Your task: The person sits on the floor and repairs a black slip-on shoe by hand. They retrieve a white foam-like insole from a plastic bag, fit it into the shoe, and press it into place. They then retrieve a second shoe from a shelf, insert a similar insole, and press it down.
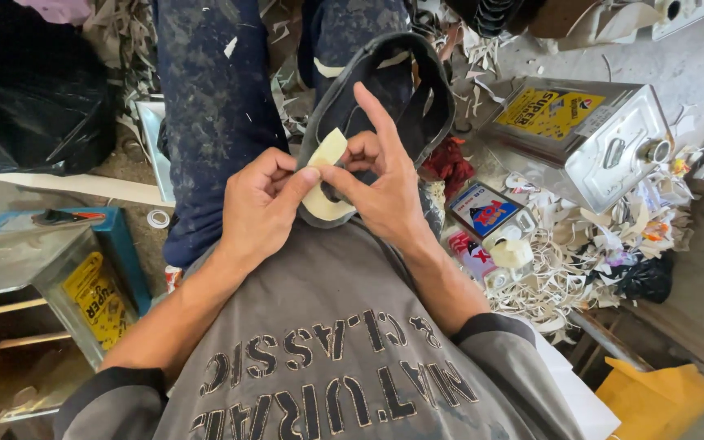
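Both hands, left hand [261, 204] and right hand [385, 183], pinch cream strip [325, 175] at shoe upper [405, 77] rim

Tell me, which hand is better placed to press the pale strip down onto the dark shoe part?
Probably the left hand: its thumb already lies flat on the pale strip against the dark shoe upper. The right hand pinches the strip's edge, with its index finger lifted away.

Metal tin [588, 138], paper scraps [564, 269], blue box [486, 209]
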